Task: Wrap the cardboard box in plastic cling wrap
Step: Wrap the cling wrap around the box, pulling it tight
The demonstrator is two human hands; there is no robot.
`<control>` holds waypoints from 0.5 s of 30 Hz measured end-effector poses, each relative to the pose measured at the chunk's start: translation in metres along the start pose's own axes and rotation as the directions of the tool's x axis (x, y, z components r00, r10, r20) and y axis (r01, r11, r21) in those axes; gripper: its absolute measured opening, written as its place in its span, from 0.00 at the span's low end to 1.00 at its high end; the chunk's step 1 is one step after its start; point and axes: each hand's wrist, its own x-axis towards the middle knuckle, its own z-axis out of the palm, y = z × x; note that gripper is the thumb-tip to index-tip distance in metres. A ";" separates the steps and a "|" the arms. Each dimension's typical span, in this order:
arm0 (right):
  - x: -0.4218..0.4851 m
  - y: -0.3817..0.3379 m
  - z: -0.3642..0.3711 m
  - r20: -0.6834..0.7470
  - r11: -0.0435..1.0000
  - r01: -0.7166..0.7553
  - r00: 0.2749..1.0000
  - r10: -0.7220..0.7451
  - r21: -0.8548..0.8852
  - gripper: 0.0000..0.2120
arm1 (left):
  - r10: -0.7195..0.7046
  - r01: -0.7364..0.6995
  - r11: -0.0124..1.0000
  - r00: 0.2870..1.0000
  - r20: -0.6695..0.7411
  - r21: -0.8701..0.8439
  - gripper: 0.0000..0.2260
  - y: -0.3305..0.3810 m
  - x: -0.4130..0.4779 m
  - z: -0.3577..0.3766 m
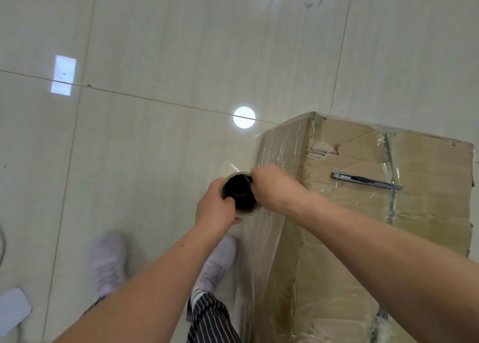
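A person is standing just beside the box (427,213), on its film-covered side, holding the roll (245,213) upright and close to that face w/ both hands. The L grip (215,207) is curling round the side of the roll away from the box, thumb at the core rim. The R grip (274,184) is clamping the side nearest the box, fingers hooking over the rim. Both are narrow and full of roll.

Keeping the tube on end is prob. letting the film (280,148) feed flat along the box's tall face instead of twisting into a rope. Film is already lying in glossy wrinkles over that face and lapping onto the box top, so the job looks part done; no. of turns can't be told. A faint glint between roll and box is hinting at a sheet running across, but it's too thin to be sure.

A knife (365,180) is lying flat on the box top, well in from the edge nearest the roll, likely parked there for the final cut. Can't tell if the blade is out.

Two shoes (108,262) are showing blurred on the floor (155,57), on the roll's side of the box. That fits someone walking the roll round it. Next corner will need steady tension, or the film may be bunching there.
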 end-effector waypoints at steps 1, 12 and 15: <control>0.003 -0.003 -0.006 -0.034 0.997 0.047 0.998 -0.049 -0.053 0.09 | 0.024 -0.025 0.998 0.999 0.030 0.061 0.22 0.005 0.003 -0.005; 0.037 0.004 -0.051 -0.251 0.998 -0.067 0.966 0.068 0.012 0.12 | 0.108 -0.116 0.987 0.992 0.071 0.107 0.19 0.070 0.046 -0.015; 0.032 0.001 -0.031 0.123 0.724 -0.372 0.919 0.374 0.580 0.12 | 0.091 -0.100 0.990 0.992 0.087 0.102 0.19 0.065 0.047 -0.021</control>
